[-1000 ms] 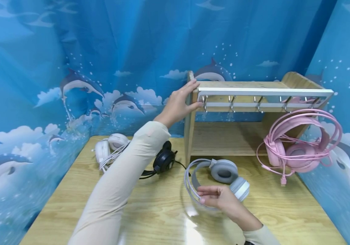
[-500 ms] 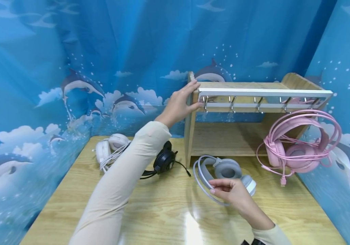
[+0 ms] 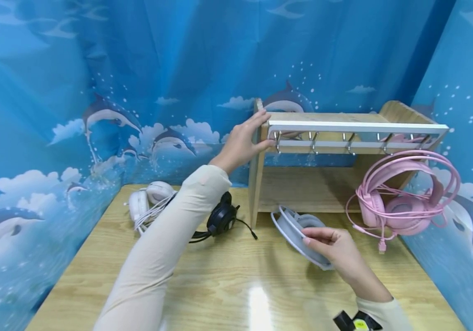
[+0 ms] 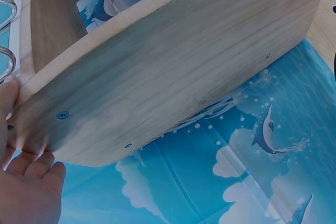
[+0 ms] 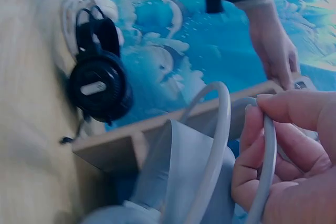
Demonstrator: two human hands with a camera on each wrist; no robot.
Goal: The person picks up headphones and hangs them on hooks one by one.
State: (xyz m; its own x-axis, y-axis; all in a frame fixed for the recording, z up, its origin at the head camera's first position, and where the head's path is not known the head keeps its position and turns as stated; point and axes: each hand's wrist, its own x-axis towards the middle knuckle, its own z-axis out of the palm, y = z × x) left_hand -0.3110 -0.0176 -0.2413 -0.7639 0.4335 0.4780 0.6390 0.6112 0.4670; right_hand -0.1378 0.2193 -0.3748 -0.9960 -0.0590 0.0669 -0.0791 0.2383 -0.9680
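Grey headphones (image 3: 292, 230) hang tilted from my right hand (image 3: 337, 253), just above the table in front of the rack. In the right wrist view, thumb and fingers pinch one thin tube (image 5: 268, 156) of their double headband; the ear cups are mostly hidden behind the hand in the head view. My left hand (image 3: 242, 140) grips the front left upright of the wooden rack (image 3: 310, 186), thumb by the first hook. From the left wrist view, the fingers (image 4: 39, 166) wrap the side board's edge (image 4: 157, 72). A row of metal hooks (image 3: 314, 141) lines the white front rail.
Pink headphones (image 3: 406, 207) with a coiled cable hang at the rack's right end. Black headphones (image 3: 221, 218) and white headphones (image 3: 139, 204) lie on the table (image 3: 203, 285) at left, partly behind the left sleeve. A printed blue curtain (image 3: 178, 55) surrounds the table.
My right hand has moved right and upward in the head view, carrying the grey headphones, which have turned to show their headband more edge-on. The left hand has stayed on the rack.
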